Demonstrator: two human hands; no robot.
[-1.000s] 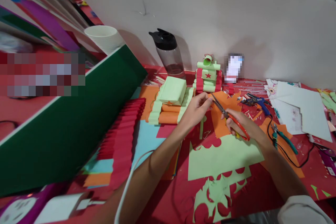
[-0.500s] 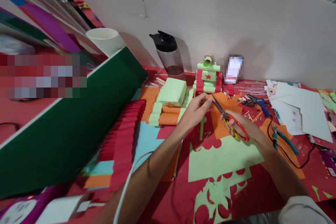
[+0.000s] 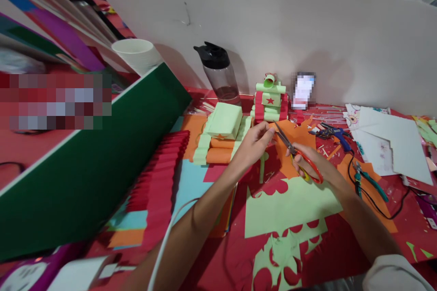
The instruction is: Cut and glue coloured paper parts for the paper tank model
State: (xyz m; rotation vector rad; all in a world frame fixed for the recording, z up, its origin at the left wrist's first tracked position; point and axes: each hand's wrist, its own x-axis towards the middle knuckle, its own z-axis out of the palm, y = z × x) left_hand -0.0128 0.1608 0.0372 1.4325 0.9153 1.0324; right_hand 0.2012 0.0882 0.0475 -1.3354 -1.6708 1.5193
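Two bare hands above a red tabletop (image 3: pixel 208 268), apart from each other, with a pair of scissors (image 3: pixel 292 149) bridging the gap between them. The right hand (image 3: pixel 310 158) is closed around the handles, one red and one yellow. The left hand (image 3: pixel 256 138) has its thumb and fingers bent toward each other beside the blade tips; whether they grip anything (the spot is too small to read) cannot be told. The scissors' long axis runs diagonally: the tips point away from the person and leftward, toward the left fingertips, while the handle loops lie nearer the person and to the right. The blades appear slightly parted.

Behind and below the scissors in the view lies an orange sheet (image 3: pixel 282 166). Nearer the person is a pale green sheet (image 3: pixel 293 211), its far edge partly scalloped, and nearer still a green remnant (image 3: pixel 286 244) pierced by rounded cut-outs. To the right lie green-handled pliers (image 3: pixel 373 186) and, farther away, a blue glue gun (image 3: pixel 339 136). Beyond the left hand stand a green paper box (image 3: pixel 223 120) on orange and green rolls, a paper figure (image 3: pixel 271 99) (it bears a red star), and a black-lidded bottle (image 3: pixel 221 79) near the wall.
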